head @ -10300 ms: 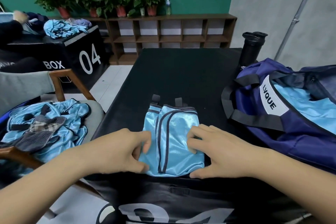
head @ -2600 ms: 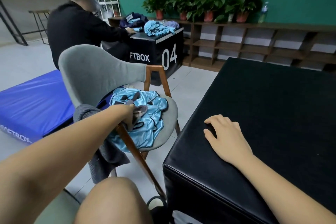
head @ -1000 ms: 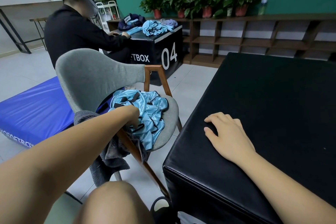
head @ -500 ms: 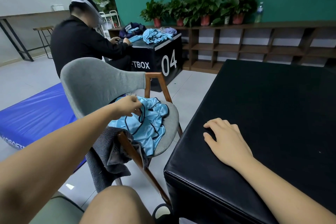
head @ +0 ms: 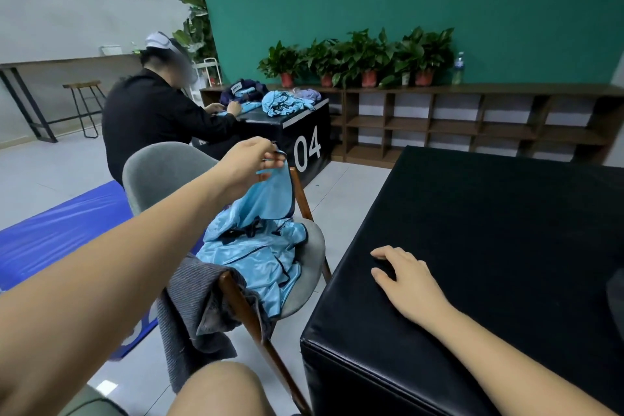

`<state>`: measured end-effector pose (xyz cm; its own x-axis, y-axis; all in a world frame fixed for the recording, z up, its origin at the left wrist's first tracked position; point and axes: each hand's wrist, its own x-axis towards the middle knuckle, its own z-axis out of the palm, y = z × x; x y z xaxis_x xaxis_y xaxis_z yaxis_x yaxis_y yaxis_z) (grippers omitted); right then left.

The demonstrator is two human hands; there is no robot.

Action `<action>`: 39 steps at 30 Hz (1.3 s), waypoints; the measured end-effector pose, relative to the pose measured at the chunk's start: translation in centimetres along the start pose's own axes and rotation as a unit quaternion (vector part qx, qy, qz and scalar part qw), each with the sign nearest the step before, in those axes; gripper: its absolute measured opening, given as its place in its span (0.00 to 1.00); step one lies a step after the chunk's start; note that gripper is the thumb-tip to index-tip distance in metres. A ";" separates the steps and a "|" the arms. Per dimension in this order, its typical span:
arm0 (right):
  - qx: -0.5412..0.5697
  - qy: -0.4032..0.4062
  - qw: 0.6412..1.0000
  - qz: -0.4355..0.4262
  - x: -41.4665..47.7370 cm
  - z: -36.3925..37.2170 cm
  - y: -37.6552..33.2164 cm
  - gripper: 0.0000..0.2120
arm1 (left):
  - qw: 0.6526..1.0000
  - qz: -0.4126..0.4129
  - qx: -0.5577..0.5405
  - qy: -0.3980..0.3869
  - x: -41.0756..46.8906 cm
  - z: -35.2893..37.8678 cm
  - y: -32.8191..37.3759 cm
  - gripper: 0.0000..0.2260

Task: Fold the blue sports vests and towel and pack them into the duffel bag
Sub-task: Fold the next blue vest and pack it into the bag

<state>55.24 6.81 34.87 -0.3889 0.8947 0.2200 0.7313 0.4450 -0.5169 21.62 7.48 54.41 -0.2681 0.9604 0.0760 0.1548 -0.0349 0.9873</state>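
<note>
My left hand (head: pixel 251 159) pinches the dark-trimmed edge of a shiny light blue vest (head: pixel 271 194) and holds it up above the grey chair (head: pixel 162 172). The vest's lower part still hangs into a heap of blue vests (head: pixel 256 257) on the chair seat. A grey towel (head: pixel 192 307) drapes over the chair's wooden arm, at the front. My right hand (head: pixel 405 277) rests flat, fingers spread, on the black padded table (head: pixel 506 230) near its left edge. The duffel bag is out of view.
Another person in black (head: pixel 152 115) sits behind the chair at a black box marked 04 (head: pixel 304 142) that carries more blue vests. A blue mat (head: pixel 57 233) lies on the floor at left. My knee (head: pixel 219 388) is at the bottom. Shelves with potted plants line the back wall.
My left hand has risen from the heap on the chair, lifting one blue vest by its edge. The towel stays draped over the chair arm. My right hand has not moved.
</note>
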 end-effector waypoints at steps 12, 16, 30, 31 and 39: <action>0.286 0.099 0.953 -0.010 -3.7 -14.3 -10.7 0.34 | 0.986 0.116 -0.058 -0.108 -9.2 9.7 15.0 0.02; 0.290 0.126 0.948 -0.021 -5.9 -20.3 -13.8 0.32 | 0.975 0.151 -0.079 -0.143 -13.5 13.1 19.4 0.02; 0.226 0.287 0.930 -0.043 -13.4 -35.8 -17.6 0.06 | 0.950 0.254 -0.039 -0.176 -25.9 18.7 21.7 0.09; 0.253 0.281 0.925 -0.039 -13.7 -36.6 -17.8 0.06 | 0.949 0.267 -0.011 -0.170 -26.6 18.7 20.8 0.12; 0.267 0.298 0.917 -0.012 -16.8 -42.1 -19.5 0.09 | 0.914 0.312 0.225 -0.126 -30.6 19.1 7.5 0.34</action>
<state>71.10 -15.16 76.09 0.0900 0.8193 0.5663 0.2868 0.5232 -0.8025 49.19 -16.89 56.83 0.2254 0.8274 0.5144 0.5930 -0.5354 0.6014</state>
